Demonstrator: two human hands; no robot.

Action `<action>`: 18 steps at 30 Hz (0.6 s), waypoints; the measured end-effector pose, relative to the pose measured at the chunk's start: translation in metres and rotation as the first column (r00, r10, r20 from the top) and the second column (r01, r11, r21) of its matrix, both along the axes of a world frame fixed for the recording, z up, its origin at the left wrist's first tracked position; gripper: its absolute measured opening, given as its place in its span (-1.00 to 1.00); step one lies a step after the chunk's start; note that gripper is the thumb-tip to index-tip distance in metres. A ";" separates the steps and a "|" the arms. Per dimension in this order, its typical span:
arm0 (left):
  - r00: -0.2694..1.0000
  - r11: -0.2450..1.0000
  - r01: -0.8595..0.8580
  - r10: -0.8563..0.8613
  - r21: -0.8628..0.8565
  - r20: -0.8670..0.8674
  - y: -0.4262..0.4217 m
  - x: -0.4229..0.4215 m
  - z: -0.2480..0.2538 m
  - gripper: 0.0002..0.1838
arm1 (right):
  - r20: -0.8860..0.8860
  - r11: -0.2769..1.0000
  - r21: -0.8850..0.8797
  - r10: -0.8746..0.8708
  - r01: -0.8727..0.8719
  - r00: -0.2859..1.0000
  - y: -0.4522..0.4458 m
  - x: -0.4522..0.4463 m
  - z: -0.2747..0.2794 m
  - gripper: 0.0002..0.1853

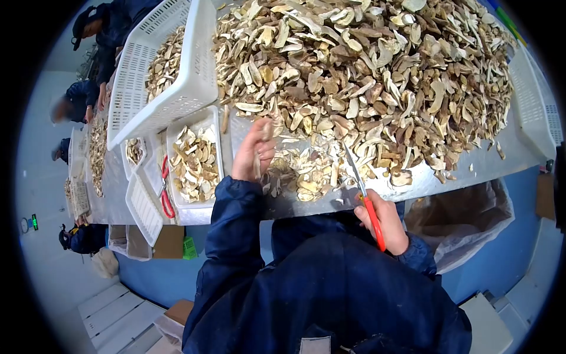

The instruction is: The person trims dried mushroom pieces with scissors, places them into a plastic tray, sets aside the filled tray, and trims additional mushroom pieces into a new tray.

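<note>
My right hand is closed round the red handles of a pair of scissors, whose metal blades point up toward the mushroom slices. My left hand is raised over the table edge with its fingers curled in a pinch. A pale mushroom slice appears to be held in it, partly hidden by the fingers. In front of both hands rises a big heap of sliced dried mushrooms. A looser scatter of paler slices lies on the metal table between the hands.
Left of my left hand stand a white tray of slices, a second red-handled pair of scissors and a tilted white basket. A large white crate is behind them. Below the table's right side is a lined bin. Other people work at far left.
</note>
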State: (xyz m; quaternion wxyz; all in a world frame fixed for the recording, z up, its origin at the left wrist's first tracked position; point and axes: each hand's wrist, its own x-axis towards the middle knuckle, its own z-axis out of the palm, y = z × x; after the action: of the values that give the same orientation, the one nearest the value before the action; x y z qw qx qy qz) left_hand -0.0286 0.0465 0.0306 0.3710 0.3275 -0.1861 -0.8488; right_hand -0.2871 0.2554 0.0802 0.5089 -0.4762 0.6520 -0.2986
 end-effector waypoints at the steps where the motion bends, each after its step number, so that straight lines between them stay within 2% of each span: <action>1: 0.994 0.995 -0.044 0.053 0.094 -0.097 0.003 0.008 0.000 -0.81 | -0.007 1.000 -0.005 0.006 -0.006 1.000 -0.001 0.000 -0.001 -0.56; 2: 0.975 0.978 -0.079 0.115 0.191 -0.188 0.005 0.013 0.000 -0.82 | -0.014 1.000 -0.009 0.012 -0.013 1.000 -0.001 0.000 -0.002 -0.56; 3: 0.989 0.984 -0.081 0.099 0.158 -0.107 0.003 0.014 0.003 -0.88 | -0.017 1.000 -0.008 0.019 -0.019 1.000 -0.002 0.000 -0.002 -0.55; 6: 0.990 0.974 -0.133 0.139 0.181 -0.024 -0.002 0.007 0.003 -0.87 | -0.021 1.000 -0.005 0.029 -0.029 0.999 -0.002 0.000 0.001 -0.55; 7: 0.992 0.988 -0.082 0.067 0.134 0.106 -0.006 -0.001 0.004 -0.80 | -0.020 1.000 -0.004 0.028 -0.028 0.999 -0.002 0.000 0.002 -0.55; 8: 0.954 0.999 0.027 -0.017 -0.028 0.301 -0.009 -0.009 0.006 -0.79 | -0.020 1.000 -0.002 0.025 -0.025 0.999 -0.002 -0.001 0.003 -0.54; 10: 0.743 0.910 0.321 -0.070 -0.263 0.666 -0.010 -0.031 0.012 -0.78 | -0.020 1.000 -0.002 0.016 -0.016 1.000 0.000 -0.001 0.002 -0.54; 11: 0.632 0.850 0.332 0.120 -0.408 0.766 -0.008 -0.045 0.008 -0.76 | -0.021 1.000 -0.002 0.011 -0.011 1.000 0.001 -0.001 0.002 -0.54; 12: 0.521 0.732 0.429 0.278 -0.529 0.807 -0.008 -0.054 0.004 -0.75 | -0.025 1.000 -0.007 0.006 -0.007 1.000 0.001 -0.002 0.002 -0.53; 14: 0.316 0.430 0.644 0.604 -0.633 0.732 -0.009 -0.064 -0.003 -0.74 | -0.030 1.000 -0.018 -0.001 0.000 1.000 0.002 -0.001 0.003 -0.53; 15: 0.274 0.470 0.672 0.560 -0.572 0.782 -0.007 -0.067 0.001 -0.73 | -0.034 1.000 -0.016 0.004 -0.005 0.999 0.002 -0.001 0.003 -0.53; 18: 0.332 0.475 0.654 0.520 -0.589 0.787 -0.003 -0.065 0.006 -0.73 | -0.050 1.000 -0.007 0.014 -0.015 0.999 0.002 -0.003 0.004 -0.54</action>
State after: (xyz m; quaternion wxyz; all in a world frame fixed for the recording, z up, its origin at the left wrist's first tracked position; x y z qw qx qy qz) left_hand -0.0931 0.0438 0.0366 0.2516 0.4986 -0.7819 -0.2770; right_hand -0.2903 0.2571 0.0844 0.4929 -0.4900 0.6600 -0.2853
